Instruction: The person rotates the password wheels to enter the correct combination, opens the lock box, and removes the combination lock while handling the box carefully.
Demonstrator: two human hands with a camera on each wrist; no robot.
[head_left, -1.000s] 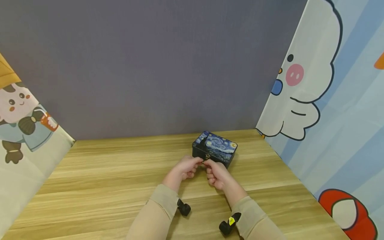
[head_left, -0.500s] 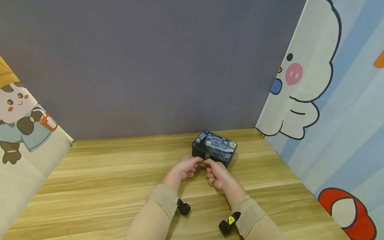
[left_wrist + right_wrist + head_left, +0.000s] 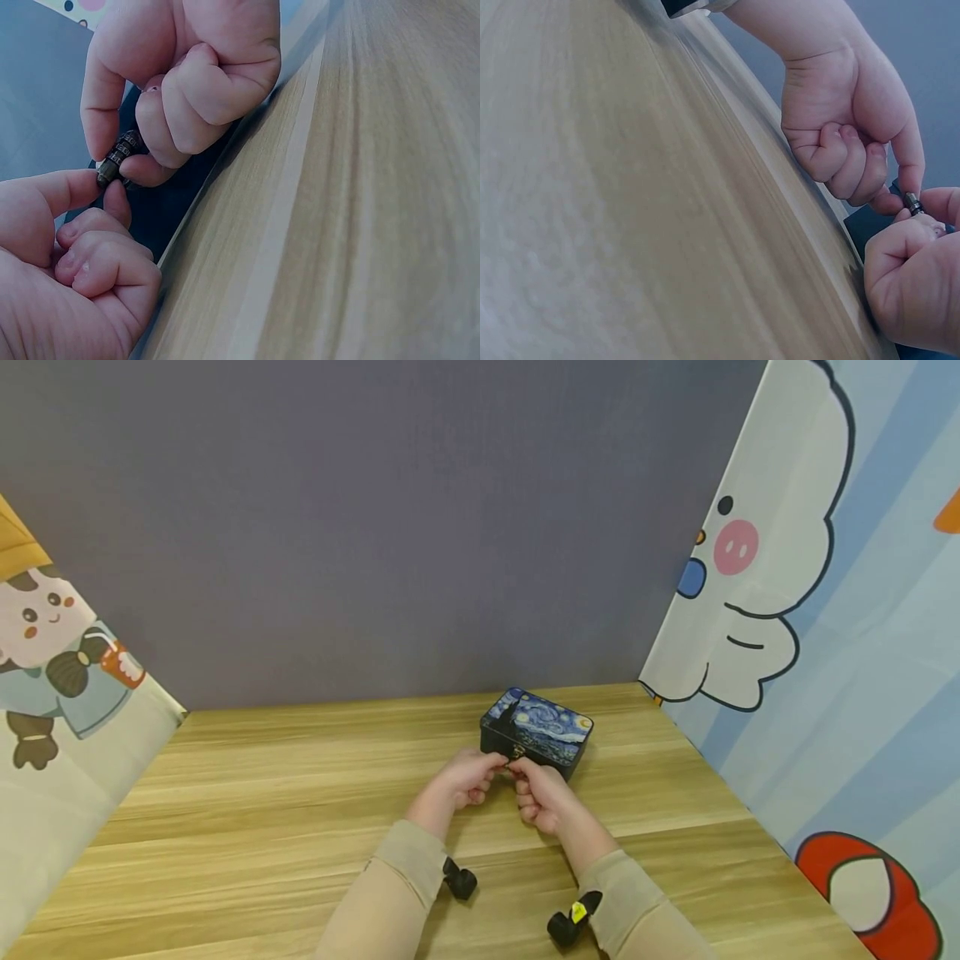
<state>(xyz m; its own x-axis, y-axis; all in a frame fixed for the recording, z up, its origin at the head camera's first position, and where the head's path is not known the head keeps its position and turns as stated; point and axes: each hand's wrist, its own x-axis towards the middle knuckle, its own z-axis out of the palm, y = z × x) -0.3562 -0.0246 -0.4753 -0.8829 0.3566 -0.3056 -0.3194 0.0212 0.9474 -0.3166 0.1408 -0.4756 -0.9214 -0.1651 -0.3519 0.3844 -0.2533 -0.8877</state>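
Wooden worktop [image 3: 262, 827] unchanged this past second: I see fingers of the left hand [image 3: 467, 778] and right hand [image 3: 543, 795] clamped on the ringed lock [image 3: 118, 156] at the front of the box [image 3: 551, 725], so work there seems unfinished.

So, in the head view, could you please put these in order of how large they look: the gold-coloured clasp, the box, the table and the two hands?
1. The table
2. The box
3. The left hand and the right hand: too alike to rank
4. The gold-coloured clasp
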